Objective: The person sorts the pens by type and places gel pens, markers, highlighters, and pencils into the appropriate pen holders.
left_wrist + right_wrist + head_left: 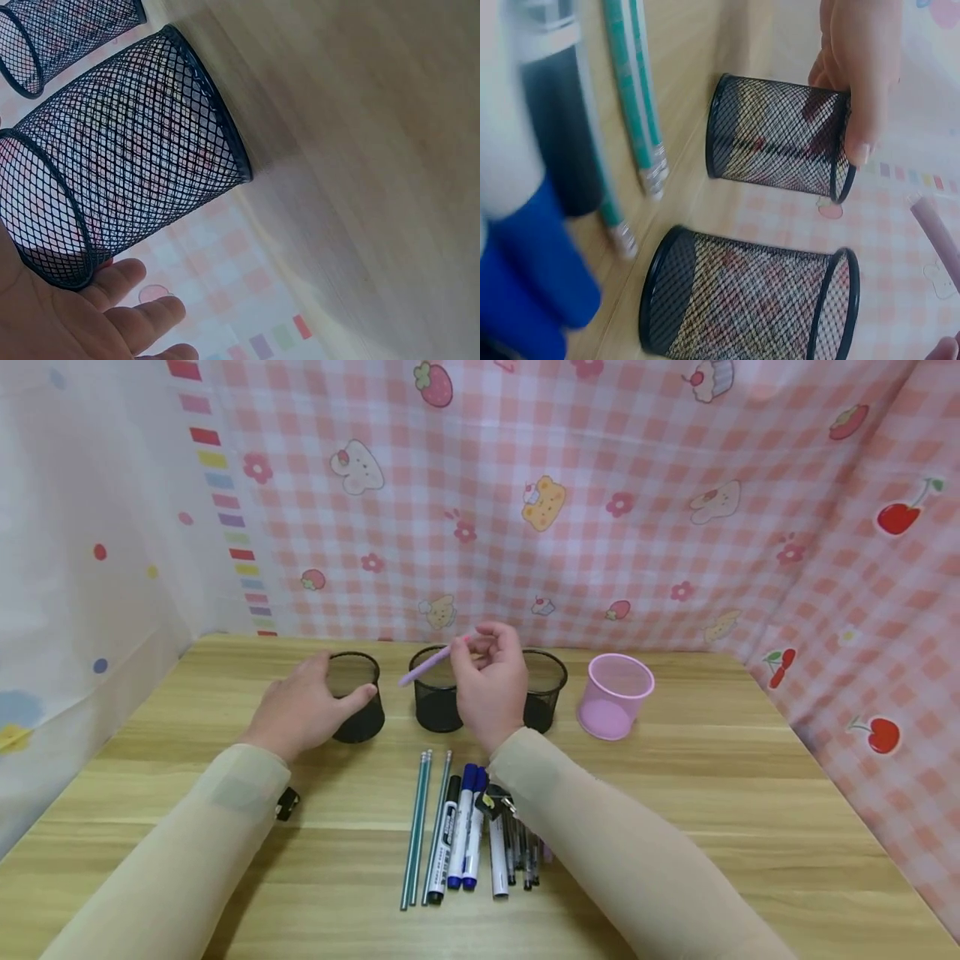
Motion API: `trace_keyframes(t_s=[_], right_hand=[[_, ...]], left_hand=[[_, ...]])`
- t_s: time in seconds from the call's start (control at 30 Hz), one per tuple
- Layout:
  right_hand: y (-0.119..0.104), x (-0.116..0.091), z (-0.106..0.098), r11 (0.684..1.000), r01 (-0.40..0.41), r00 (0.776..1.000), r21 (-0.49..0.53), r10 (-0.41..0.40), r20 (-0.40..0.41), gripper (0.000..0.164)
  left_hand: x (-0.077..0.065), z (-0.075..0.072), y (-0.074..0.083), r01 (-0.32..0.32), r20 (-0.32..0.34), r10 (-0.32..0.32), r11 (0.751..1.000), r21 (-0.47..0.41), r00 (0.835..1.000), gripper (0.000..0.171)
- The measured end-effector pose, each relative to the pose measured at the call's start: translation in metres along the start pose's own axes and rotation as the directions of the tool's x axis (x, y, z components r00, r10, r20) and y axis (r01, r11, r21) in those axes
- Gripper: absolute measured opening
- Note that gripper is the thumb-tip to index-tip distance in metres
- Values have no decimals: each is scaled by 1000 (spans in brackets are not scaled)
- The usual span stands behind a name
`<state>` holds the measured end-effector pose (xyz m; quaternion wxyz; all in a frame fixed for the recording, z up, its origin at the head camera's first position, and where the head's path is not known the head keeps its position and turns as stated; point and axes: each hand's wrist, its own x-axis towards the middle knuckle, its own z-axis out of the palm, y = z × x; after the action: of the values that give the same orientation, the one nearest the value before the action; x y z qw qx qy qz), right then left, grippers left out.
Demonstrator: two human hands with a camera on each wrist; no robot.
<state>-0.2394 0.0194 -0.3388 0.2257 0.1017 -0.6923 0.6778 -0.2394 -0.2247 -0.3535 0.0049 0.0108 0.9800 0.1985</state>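
My left hand holds the leftmost black mesh pen cup near its rim. The thumb lies across the near side, and the fingers reach past the rim on the far side. That cup stands upright on the table, large in the left wrist view. My right hand pinches a slim lilac pen between thumb and fingers. The pen slants down to the left, above the second black mesh cup. Behind the right hand, a third black mesh cup is partly hidden.
A pink mesh cup stands at the right of the row. Nearer lie teal pencils, a black-capped marker, blue-capped markers and several dark pens, partly under the right forearm. A patterned curtain hangs behind the wooden table.
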Motion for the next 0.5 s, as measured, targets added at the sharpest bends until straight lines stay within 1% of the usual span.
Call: trace_keyframes(t_s=[0.2,0.4,0.5], right_hand=[[2,1,19,1000,11,999,-2,-11,-32,28],[7,-2,36,999,4,998,-46,-7,-65,27],[9,-3,42,997,-3,997,-72,-2,-76,26]], left_hand=[[3,-1,0,-15,-5,15,1000,3,1000,119],[3,0,0,-21,-8,21,1000,13,1000,116],[3,0,0,-17,-1,17,1000,18,1000,117]])
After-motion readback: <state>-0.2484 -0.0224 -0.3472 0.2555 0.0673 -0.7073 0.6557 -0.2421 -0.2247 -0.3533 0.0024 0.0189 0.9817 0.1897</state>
